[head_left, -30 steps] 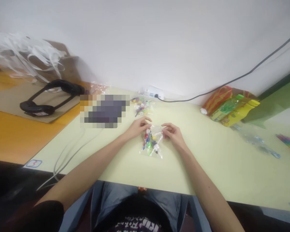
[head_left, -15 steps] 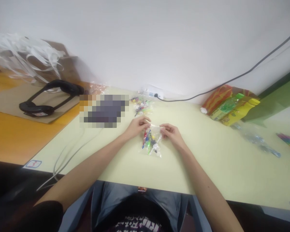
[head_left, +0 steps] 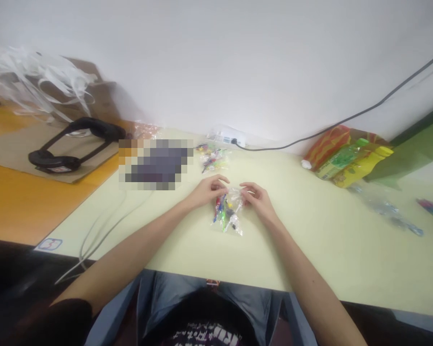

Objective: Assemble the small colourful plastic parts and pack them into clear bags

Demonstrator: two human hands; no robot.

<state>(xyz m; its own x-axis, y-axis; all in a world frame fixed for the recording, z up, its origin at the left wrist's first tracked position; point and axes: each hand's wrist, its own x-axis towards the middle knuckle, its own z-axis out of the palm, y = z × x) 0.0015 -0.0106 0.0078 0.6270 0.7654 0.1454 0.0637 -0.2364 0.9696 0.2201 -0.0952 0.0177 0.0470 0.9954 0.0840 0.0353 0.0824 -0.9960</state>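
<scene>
Clear bag of colourful pieces is pinched near its top corners by left grip and right grip.

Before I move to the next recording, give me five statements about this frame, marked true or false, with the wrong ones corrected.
1. The left hand has its fingers at the upper left of the clear bag. True.
2. The right hand is gripping the dark cable. False: its fingers are at the bag's upper right.
3. Everything inside the bag is one colour. False: red, blue, green, yellow and white show.
4. The black frame rests on a brown cardboard sheet. True.
5. The yellow pack lies to the left of both hands. False: it lies to their right.
</scene>
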